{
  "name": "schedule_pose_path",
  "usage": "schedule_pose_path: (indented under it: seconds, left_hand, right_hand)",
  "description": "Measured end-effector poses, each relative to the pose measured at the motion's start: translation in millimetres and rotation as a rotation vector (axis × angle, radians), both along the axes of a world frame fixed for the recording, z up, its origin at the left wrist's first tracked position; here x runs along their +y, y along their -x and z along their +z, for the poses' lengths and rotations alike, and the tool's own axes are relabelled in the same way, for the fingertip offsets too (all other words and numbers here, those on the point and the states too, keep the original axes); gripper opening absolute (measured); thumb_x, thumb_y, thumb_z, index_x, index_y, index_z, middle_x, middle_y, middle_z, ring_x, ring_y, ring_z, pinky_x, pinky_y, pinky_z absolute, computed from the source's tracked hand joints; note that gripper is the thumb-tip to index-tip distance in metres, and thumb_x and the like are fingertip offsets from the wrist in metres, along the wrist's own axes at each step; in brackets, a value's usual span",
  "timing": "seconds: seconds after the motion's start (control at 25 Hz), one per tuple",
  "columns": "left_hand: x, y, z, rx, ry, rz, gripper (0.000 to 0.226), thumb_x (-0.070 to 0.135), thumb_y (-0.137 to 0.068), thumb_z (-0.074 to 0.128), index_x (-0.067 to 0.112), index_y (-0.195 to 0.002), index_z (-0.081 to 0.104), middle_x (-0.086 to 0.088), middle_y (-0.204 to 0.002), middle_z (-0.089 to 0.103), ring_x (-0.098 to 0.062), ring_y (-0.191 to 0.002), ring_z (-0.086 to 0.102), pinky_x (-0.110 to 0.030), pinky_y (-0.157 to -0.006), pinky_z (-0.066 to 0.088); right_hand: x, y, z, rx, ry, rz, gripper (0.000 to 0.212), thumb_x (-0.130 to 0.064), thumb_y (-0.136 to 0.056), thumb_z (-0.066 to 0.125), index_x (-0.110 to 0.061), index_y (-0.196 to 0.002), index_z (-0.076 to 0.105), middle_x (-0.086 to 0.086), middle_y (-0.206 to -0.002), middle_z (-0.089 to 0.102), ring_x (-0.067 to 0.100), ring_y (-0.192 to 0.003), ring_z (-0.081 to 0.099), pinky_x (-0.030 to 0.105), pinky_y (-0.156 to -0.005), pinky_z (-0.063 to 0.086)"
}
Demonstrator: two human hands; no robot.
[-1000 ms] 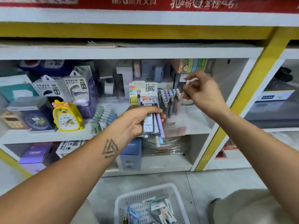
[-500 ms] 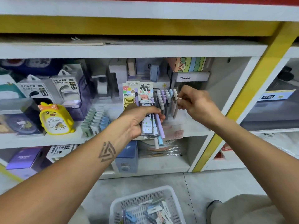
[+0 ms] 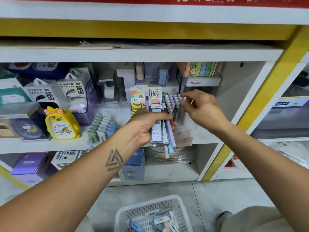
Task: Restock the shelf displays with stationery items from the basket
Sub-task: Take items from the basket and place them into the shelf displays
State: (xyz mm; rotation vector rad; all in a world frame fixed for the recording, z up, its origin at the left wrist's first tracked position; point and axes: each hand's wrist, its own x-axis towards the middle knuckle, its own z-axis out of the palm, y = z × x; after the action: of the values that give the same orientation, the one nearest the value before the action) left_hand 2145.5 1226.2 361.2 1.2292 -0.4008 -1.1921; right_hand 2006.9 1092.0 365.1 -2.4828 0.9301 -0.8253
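Observation:
My left hand [image 3: 145, 126] grips a bundle of stationery [image 3: 157, 133] in front of the middle shelf: carded lead-refill packs and several pastel pens. Just behind it stands a clear display stand of pastel pens [image 3: 172, 106], upright with caps up. My right hand [image 3: 204, 108] hovers at the stand's right side. Its fingertips are curled and pinch the top of a pinkish pen [image 3: 184, 114] standing in the stand. The white mesh basket [image 3: 147, 200] sits on the floor below, holding several loose stationery packs.
A yellow chick alarm clock [image 3: 61, 124], power bank boxes [image 3: 71, 92] and rows of small erasers [image 3: 102, 128] fill the shelf's left half. A yellow post [image 3: 250, 106] bounds the bay on the right. Boxes sit on the lower shelf [image 3: 133, 164]. My knee [image 3: 259, 220] is at bottom right.
My right hand came down from in front of the back boxes with a pen and set it into the stand. The left hand kept hold of the bundle.

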Motion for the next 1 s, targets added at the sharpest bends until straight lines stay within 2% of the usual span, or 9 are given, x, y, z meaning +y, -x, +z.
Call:
schedule_pose_path:
  seconds: [0.08, 0.16, 0.32, 0.48, 0.6, 0.72, 0.8, 0.88, 1.0]
  left_hand:
    - [1, 1, 0, -0.030, 0.008, -0.020, 0.019, -0.013, -0.076, 0.072, -0.004, -0.093, 0.070, -0.025, -0.075, 0.071, -0.033, -0.064, 0.072, -0.039, -0.057, 0.058]
    - [2, 0, 1, -0.064, 0.019, -0.042, 0.021, -0.012, -0.076, 0.073, -0.003, -0.095, 0.071, -0.024, -0.074, 0.071, -0.031, -0.061, 0.071, -0.037, -0.057, 0.058]
    - [6, 1, 2, -0.044, 0.035, -0.075, 0.025, -0.011, -0.077, 0.073, -0.004, -0.100, 0.071, -0.028, -0.086, 0.072, -0.031, -0.065, 0.072, -0.037, -0.060, 0.059]
    - [8, -2, 3, 0.037, 0.040, -0.088, 0.029, -0.009, -0.078, 0.071, -0.006, -0.107, 0.070, -0.028, -0.100, 0.072, -0.036, -0.081, 0.074, -0.045, -0.066, 0.059]
    - [7, -6, 3, 0.047, 0.019, -0.037, 0.029, -0.013, -0.078, 0.068, -0.011, -0.107, 0.066, -0.030, -0.096, 0.071, -0.038, -0.082, 0.074, -0.043, -0.065, 0.060]
    - [7, -7, 2, 0.038, 0.017, -0.019, 0.018, -0.014, -0.078, 0.068, -0.010, -0.096, 0.067, -0.028, -0.085, 0.072, -0.036, -0.080, 0.074, -0.039, -0.065, 0.061]
    - [6, -8, 2, 0.031, 0.017, -0.007, 0.017, -0.014, -0.078, 0.068, -0.008, -0.093, 0.067, -0.026, -0.082, 0.072, -0.035, -0.078, 0.074, -0.039, -0.065, 0.061]
    - [5, -8, 1, 0.030, 0.017, 0.007, 0.017, -0.015, -0.078, 0.068, -0.007, -0.093, 0.067, -0.026, -0.080, 0.072, -0.036, -0.076, 0.074, -0.039, -0.064, 0.061]
    - [6, -6, 2, 0.030, 0.018, 0.019, 0.021, -0.016, -0.078, 0.067, -0.007, -0.097, 0.067, -0.027, -0.083, 0.072, -0.036, -0.075, 0.074, -0.039, -0.062, 0.061]
  right_hand:
    - [16, -9, 8, -0.163, -0.424, 0.112, 0.020, -0.033, -0.094, 0.069, -0.018, -0.108, 0.070, 0.013, -0.074, 0.067, 0.017, -0.061, 0.058, 0.027, -0.054, 0.044]
    - [28, -15, 9, -0.178, -0.675, 0.197, 0.022, -0.030, -0.090, 0.075, -0.010, -0.099, 0.071, 0.013, -0.061, 0.065, 0.019, -0.051, 0.055, 0.023, -0.043, 0.037]
    - [29, -17, 9, -0.276, -0.935, 0.207, 0.017, -0.013, -0.083, 0.080, -0.001, -0.092, 0.072, 0.016, -0.067, 0.064, 0.019, -0.047, 0.056, 0.023, -0.045, 0.042]
    - [19, -15, 13, -0.467, -1.069, 0.143, 0.010, 0.000, -0.086, 0.071, 0.006, -0.094, 0.070, 0.016, -0.070, 0.067, 0.018, -0.051, 0.056, 0.023, -0.046, 0.043]
    - [6, -9, 21, -0.607, -0.825, 0.036, 0.005, 0.003, -0.089, 0.066, 0.006, -0.094, 0.067, 0.015, -0.067, 0.067, 0.018, -0.049, 0.057, 0.026, -0.049, 0.048]
    - [-1, 1, 20, -0.453, -0.375, -0.020, 0.015, 0.001, -0.093, 0.064, -0.003, -0.107, 0.063, 0.023, -0.080, 0.066, 0.021, -0.062, 0.067, 0.036, -0.064, 0.059]
    - [1, 4, 12, -0.292, -0.147, 0.041, 0.015, -0.006, -0.094, 0.065, -0.013, -0.106, 0.060, 0.014, -0.083, 0.068, 0.021, -0.072, 0.070, 0.041, -0.073, 0.060]
    - [5, 5, 2, -0.186, -0.043, 0.097, 0.017, -0.011, -0.095, 0.065, -0.018, -0.108, 0.057, 0.006, -0.085, 0.069, 0.021, -0.077, 0.070, 0.045, -0.076, 0.059]
    - [4, 4, -8, -0.144, -0.023, 0.117, 0.019, -0.015, -0.095, 0.065, -0.024, -0.109, 0.054, 0.001, -0.088, 0.069, 0.020, -0.081, 0.070, 0.048, -0.076, 0.059]
